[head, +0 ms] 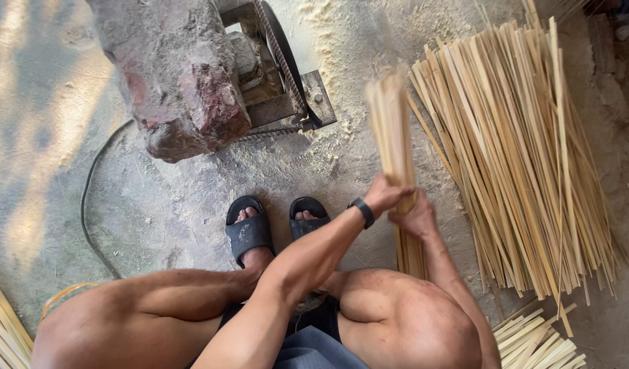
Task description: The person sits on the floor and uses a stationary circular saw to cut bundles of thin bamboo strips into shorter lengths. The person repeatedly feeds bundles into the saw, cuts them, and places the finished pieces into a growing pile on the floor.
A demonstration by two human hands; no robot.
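Both of my hands grip one bundle of thin bamboo strips, held upright to the right of my knees. My left hand, with a black watch on its wrist, clasps the bundle from the left. My right hand wraps it just below. The bundle's top is blurred by motion, and its lower end reaches the ground beside my right knee. A large heap of long bamboo strips lies on the floor just right of the hands.
A dusty machine with a large stone-like body and a belt wheel stands ahead of my sandalled feet. Sawdust covers the concrete floor. A black cable curves at left. Short cut strips lie at lower right, more strips at lower left.
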